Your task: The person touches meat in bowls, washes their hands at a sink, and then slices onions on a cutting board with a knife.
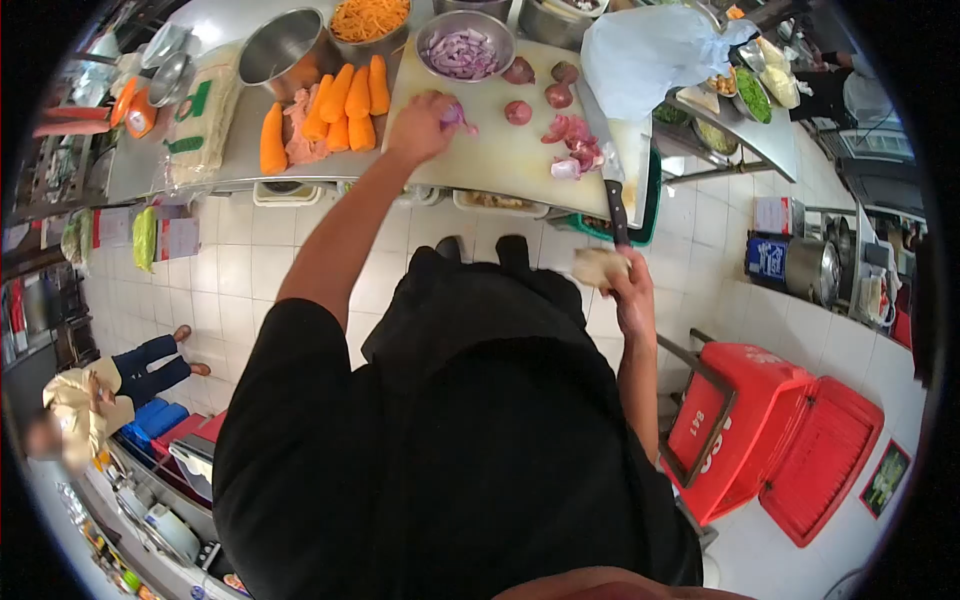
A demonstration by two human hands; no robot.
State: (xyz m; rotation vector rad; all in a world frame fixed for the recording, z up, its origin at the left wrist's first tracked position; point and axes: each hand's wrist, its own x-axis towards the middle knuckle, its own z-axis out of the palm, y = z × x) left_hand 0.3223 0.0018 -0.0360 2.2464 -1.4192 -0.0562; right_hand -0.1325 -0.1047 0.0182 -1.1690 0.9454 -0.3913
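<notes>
Onion (456,117): on the cutting board (490,160), grasped by your left hand (418,130).
Right hand (634,295): yours, pinching a pale blurred piece (597,266).
Knife (614,205): handle juts past the bench (247,150); your bump could topple it.

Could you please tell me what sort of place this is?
It looks like a kitchen, probably a commercial one: carrots lie beside a large cutting board, and a metal bowl holds chopped purple onion.
</notes>
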